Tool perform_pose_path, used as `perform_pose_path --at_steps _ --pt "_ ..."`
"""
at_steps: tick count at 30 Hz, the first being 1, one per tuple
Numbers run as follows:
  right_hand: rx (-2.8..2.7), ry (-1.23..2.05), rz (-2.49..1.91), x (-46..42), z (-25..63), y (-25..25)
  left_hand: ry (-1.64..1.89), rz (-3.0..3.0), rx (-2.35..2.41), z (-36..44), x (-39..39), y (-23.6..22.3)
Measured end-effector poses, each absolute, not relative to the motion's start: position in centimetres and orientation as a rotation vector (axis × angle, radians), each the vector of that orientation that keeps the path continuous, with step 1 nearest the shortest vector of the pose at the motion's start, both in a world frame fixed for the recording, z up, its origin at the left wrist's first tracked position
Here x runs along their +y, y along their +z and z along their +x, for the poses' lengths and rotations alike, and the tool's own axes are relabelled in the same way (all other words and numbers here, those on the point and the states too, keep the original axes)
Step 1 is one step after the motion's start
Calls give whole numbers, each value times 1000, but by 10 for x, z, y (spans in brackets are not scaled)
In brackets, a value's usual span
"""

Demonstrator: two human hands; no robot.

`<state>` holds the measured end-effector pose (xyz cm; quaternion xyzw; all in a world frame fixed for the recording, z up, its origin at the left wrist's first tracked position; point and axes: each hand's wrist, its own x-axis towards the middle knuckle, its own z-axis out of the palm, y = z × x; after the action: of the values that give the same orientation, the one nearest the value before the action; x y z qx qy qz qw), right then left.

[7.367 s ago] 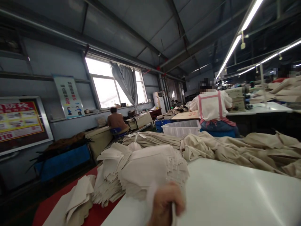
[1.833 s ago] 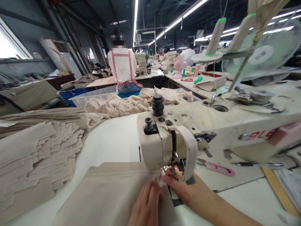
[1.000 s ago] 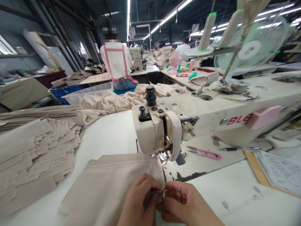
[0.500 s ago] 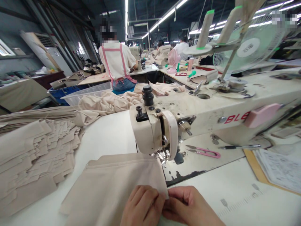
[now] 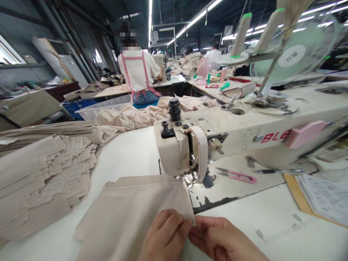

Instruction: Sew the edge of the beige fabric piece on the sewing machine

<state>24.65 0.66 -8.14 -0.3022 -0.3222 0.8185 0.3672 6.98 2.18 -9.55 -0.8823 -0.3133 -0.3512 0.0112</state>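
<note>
A beige fabric piece (image 5: 130, 214) lies flat on the white table in front of a cream sewing machine (image 5: 217, 141). Its far right edge sits under the machine's presser foot (image 5: 190, 178). My left hand (image 5: 164, 237) and my right hand (image 5: 223, 241) meet at the fabric's near right corner, and their fingertips pinch its edge. Both hands are at the bottom of the view, close to the table's front edge.
A stack of cut beige pieces (image 5: 38, 181) lies at the left. Crumpled beige cloth (image 5: 125, 119) is heaped behind. Pink thread snips (image 5: 239, 176) and a pen (image 5: 280, 171) rest on the machine bed. A person in a pink apron (image 5: 138, 74) sits ahead.
Earlier my hand held cloth away from the machine; then both hands were at the presser foot. Since a second ago they have stayed pinching the fabric's near corner with only slight shifts.
</note>
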Motion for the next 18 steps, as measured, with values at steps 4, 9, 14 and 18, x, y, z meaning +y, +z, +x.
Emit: perform_pose_path --at_steps 4,9,14,18 --pt "-1558 1369 -1204 5 260 -99 -1093 -2726 -939 74 20 -91" --pt "-2329 307 -733 29 267 -102 -1045 -2923 -1172 68 33 -83" --pt "-2432 235 -633 41 263 -97 -438 -3036 -1322 50 70 -78" --pt "-2381 177 -614 47 261 -98 -375 -3020 -1306 44 87 -86"
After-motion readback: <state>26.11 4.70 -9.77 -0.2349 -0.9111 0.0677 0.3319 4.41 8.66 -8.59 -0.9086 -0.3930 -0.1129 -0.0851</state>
